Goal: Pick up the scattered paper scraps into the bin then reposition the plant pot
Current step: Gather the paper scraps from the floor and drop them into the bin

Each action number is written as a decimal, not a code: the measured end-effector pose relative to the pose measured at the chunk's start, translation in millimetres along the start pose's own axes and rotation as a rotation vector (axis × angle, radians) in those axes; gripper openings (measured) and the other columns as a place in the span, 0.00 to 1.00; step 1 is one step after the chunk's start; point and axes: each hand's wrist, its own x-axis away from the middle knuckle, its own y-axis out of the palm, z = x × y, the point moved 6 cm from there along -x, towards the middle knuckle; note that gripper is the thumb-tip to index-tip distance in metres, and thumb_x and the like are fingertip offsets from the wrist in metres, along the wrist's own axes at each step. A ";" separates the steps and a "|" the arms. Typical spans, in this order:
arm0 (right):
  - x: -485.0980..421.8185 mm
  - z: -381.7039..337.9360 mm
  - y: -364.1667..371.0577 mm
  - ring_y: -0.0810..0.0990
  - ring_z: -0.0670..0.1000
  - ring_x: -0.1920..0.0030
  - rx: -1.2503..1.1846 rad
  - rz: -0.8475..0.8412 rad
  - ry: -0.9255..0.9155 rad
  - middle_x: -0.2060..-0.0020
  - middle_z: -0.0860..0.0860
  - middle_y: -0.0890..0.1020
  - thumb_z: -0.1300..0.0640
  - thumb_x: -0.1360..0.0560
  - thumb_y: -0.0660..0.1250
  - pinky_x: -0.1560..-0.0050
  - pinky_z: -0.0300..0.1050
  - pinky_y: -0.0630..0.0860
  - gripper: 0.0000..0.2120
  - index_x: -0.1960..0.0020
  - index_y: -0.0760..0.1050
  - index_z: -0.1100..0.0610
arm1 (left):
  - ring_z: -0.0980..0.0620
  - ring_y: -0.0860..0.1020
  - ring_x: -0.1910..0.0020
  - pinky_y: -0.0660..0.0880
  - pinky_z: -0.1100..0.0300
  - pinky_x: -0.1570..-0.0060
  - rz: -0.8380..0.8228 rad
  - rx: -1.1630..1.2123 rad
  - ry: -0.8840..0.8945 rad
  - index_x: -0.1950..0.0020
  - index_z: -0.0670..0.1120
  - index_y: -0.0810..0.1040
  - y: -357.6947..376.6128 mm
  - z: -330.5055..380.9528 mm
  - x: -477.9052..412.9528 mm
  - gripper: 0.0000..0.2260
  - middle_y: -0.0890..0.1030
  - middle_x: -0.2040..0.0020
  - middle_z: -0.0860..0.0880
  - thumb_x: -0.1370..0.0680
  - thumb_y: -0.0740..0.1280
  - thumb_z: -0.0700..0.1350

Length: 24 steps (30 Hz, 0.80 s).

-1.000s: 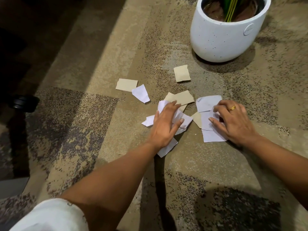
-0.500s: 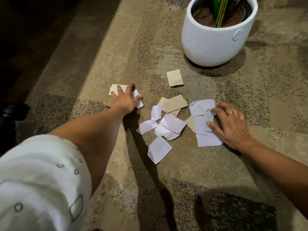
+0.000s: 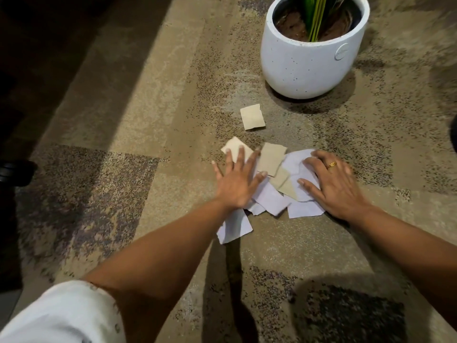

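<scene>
White and tan paper scraps point(image 3: 274, 186) lie bunched in a pile on the patterned carpet. My left hand point(image 3: 237, 179) presses flat on the pile's left side, fingers spread, over a tan scrap point(image 3: 235, 146). My right hand point(image 3: 333, 181), with a gold ring, lies flat on the white scraps at the right. One tan scrap point(image 3: 252, 116) lies apart, between the pile and the pot. A white scrap point(image 3: 235, 227) sticks out below my left wrist. The white speckled plant pot point(image 3: 309, 63) with green stems stands beyond. No bin is in view.
The carpet point(image 3: 148, 120) has beige and dark mottled patches. A dark object point(image 3: 14, 173) sits at the left edge, where the floor is in deep shadow. Another dark shape point(image 3: 453, 134) cuts the right edge.
My left hand swept from the far left back to the pile, dragging the two outlying scraps with it. The right hand stayed on the white scraps. The camera moved closer.
</scene>
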 end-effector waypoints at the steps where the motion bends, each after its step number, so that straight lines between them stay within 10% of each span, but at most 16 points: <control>1: 1.3 0.6 -0.1 0.65 0.60 0.32 -0.008 -0.005 0.002 0.33 0.58 0.67 0.36 0.28 0.46 0.34 0.61 0.61 0.31 0.36 0.66 0.56 | 0.44 0.37 0.25 0.28 0.36 0.37 -0.013 -0.013 0.043 0.25 0.59 0.41 3.6 12.7 -1.2 0.28 0.39 0.23 0.52 0.23 0.43 0.64; 7: 11.6 9.6 -8.7 0.69 0.60 0.36 -0.047 0.025 0.028 0.34 0.59 0.68 0.36 0.28 0.49 0.37 0.58 0.64 0.31 0.38 0.68 0.59 | 0.50 0.63 0.28 0.50 0.33 0.29 0.257 0.117 0.054 0.31 0.51 0.66 -36.0 49.4 -27.6 0.21 0.64 0.27 0.48 0.21 0.54 0.59; 15: 12.8 25.3 -17.6 0.64 0.57 0.31 -0.147 0.070 0.100 0.29 0.55 0.62 0.40 0.24 0.56 0.34 0.60 0.62 0.26 0.32 0.63 0.54 | 0.42 0.47 0.23 0.38 0.33 0.31 -0.122 -0.122 -0.034 0.24 0.51 0.45 -57.2 26.9 -89.1 0.34 0.49 0.22 0.45 0.24 0.49 0.66; 20: -6.3 9.6 -9.1 0.57 0.57 0.27 -0.149 -0.024 0.114 0.25 0.52 0.55 0.36 0.28 0.61 0.30 0.63 0.55 0.31 0.30 0.60 0.46 | 0.46 0.52 0.23 0.40 0.36 0.30 -0.121 -0.073 0.019 0.24 0.50 0.51 -44.4 34.2 -58.6 0.33 0.52 0.22 0.46 0.24 0.51 0.66; 24: -24.4 -4.6 -0.7 0.50 0.57 0.25 -0.107 -0.140 0.099 0.23 0.53 0.48 0.34 0.29 0.61 0.30 0.65 0.53 0.36 0.27 0.52 0.42 | 0.46 0.66 0.29 0.61 0.48 0.29 -0.045 0.049 0.160 0.27 0.47 0.62 -43.3 37.1 -27.7 0.27 0.66 0.27 0.45 0.22 0.58 0.58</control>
